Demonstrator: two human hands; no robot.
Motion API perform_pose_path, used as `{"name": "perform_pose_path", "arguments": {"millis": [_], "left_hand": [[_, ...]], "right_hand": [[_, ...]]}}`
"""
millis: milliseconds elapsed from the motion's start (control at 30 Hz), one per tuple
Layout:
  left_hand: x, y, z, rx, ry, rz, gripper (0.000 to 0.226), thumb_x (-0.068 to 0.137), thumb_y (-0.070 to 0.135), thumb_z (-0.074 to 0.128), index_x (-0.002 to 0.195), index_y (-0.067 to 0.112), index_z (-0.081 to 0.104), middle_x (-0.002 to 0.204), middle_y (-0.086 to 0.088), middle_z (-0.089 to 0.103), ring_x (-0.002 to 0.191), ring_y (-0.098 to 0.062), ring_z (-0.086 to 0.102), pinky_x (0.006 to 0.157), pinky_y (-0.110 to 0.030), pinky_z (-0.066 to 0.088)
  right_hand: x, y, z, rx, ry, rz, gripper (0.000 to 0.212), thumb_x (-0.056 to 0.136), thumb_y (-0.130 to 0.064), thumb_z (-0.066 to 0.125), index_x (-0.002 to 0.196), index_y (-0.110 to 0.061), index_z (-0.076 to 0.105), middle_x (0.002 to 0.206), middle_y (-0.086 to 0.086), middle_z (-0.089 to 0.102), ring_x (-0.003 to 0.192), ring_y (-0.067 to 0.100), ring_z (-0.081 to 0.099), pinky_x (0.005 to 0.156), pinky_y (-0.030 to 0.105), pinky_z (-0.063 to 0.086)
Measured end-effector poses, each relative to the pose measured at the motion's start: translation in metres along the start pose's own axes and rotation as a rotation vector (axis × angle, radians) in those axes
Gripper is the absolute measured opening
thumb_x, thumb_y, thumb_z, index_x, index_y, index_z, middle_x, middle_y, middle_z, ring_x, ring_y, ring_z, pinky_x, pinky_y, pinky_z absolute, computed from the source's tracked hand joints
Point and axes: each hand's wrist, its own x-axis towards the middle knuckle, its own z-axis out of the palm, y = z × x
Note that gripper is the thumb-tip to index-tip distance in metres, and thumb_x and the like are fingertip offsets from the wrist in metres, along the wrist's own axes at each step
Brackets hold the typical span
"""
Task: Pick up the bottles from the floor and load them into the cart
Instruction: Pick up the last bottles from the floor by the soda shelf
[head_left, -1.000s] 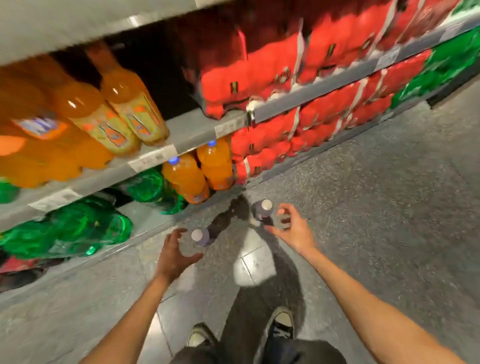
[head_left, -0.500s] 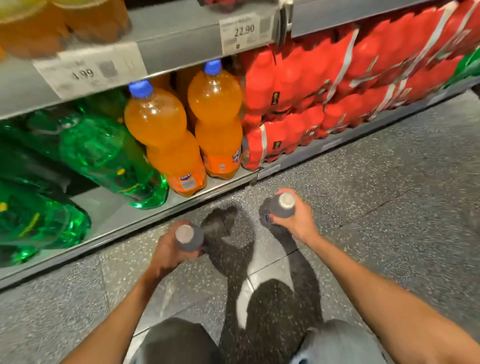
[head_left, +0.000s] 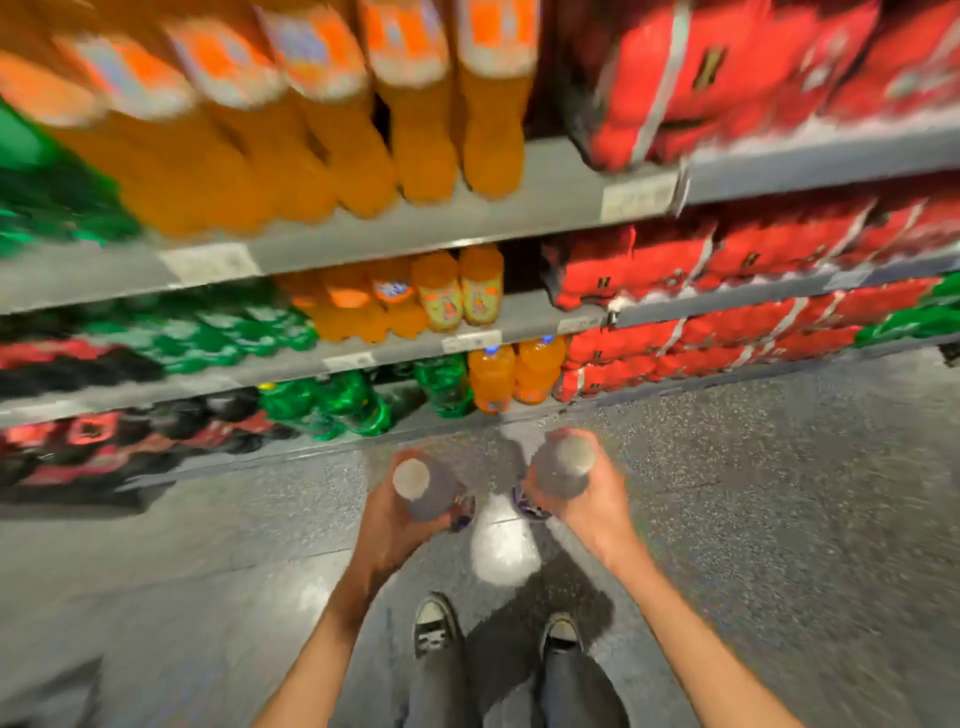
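I hold two dark bottles with pale caps, seen from above and blurred. My left hand (head_left: 387, 525) grips the left bottle (head_left: 423, 486) around its body. My right hand (head_left: 592, 499) grips the right bottle (head_left: 563, 467) the same way. Both bottles are lifted clear of the grey speckled floor (head_left: 753, 519), held upright in front of my body about level with each other. No cart is in view.
A store shelf unit (head_left: 415, 234) stands ahead, stocked with orange bottles (head_left: 491, 374), green bottles (head_left: 332, 405) and red multipacks (head_left: 675, 353). My two shoes (head_left: 434, 623) stand on the floor below my hands. Open floor stretches to the right.
I have risen from a crouch with both bottles in my hands; they have come up off the floor and the higher shelves have come into view.
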Motion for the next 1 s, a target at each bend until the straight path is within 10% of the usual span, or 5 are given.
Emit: {"name": "perform_pose_path", "arguments": {"millis": [100, 167, 433, 567, 1000], "left_hand": [[-0.084, 0.07, -0.063, 0.019, 0.128, -0.029, 0.062, 0.06, 0.014, 0.094, 0.107, 0.029, 0.056, 0.09, 0.023, 0.068, 0.083, 0.012, 0.062, 0.069, -0.004, 0.044], [-0.138, 0.107, -0.097, -0.003, 0.218, 0.0, 0.063, 0.058, 0.02, 0.094, 0.108, 0.033, 0.057, 0.096, 0.026, 0.068, 0.087, 0.011, 0.063, 0.071, -0.007, 0.046], [-0.316, 0.147, -0.208, -0.081, 0.673, -0.109, 0.06, 0.056, 0.021, 0.094, 0.105, 0.031, 0.061, 0.089, 0.014, 0.068, 0.083, 0.008, 0.063, 0.064, -0.009, 0.046], [-0.387, 0.127, -0.262, -0.077, 0.842, -0.138, 0.058, 0.054, 0.025, 0.097, 0.099, 0.028, 0.062, 0.083, 0.018, 0.065, 0.072, 0.002, 0.059, 0.061, -0.007, 0.043], [-0.579, -0.006, -0.437, -0.217, 1.153, -0.179, 0.072, 0.042, 0.048, 0.096, 0.104, 0.034, 0.064, 0.088, 0.017, 0.071, 0.08, 0.005, 0.061, 0.07, -0.011, 0.047]], "right_hand": [[-0.06, -0.094, 0.013, -0.175, -0.082, -0.134, 0.003, 0.096, -0.019, 0.066, 0.096, -0.021, 0.068, 0.093, 0.001, 0.066, 0.079, 0.014, 0.065, 0.071, 0.028, 0.06], [-0.092, -0.144, 0.03, -0.251, -0.17, -0.262, 0.04, 0.076, -0.025, 0.088, 0.107, -0.024, 0.063, 0.103, -0.008, 0.067, 0.089, 0.003, 0.064, 0.074, 0.013, 0.052], [-0.203, -0.256, 0.12, -0.283, -0.408, -0.469, 0.069, 0.054, -0.049, 0.094, 0.111, -0.033, 0.059, 0.106, -0.013, 0.066, 0.098, 0.006, 0.063, 0.081, 0.033, 0.054], [-0.264, -0.268, 0.181, -0.337, -0.604, -0.573, 0.074, 0.055, -0.066, 0.087, 0.116, -0.031, 0.061, 0.114, -0.015, 0.066, 0.106, 0.0, 0.06, 0.087, 0.033, 0.053], [-0.466, -0.256, 0.444, -0.297, -1.067, -0.703, 0.059, 0.058, -0.033, 0.096, 0.109, -0.027, 0.067, 0.11, -0.012, 0.07, 0.107, 0.005, 0.064, 0.09, 0.025, 0.053]]}}
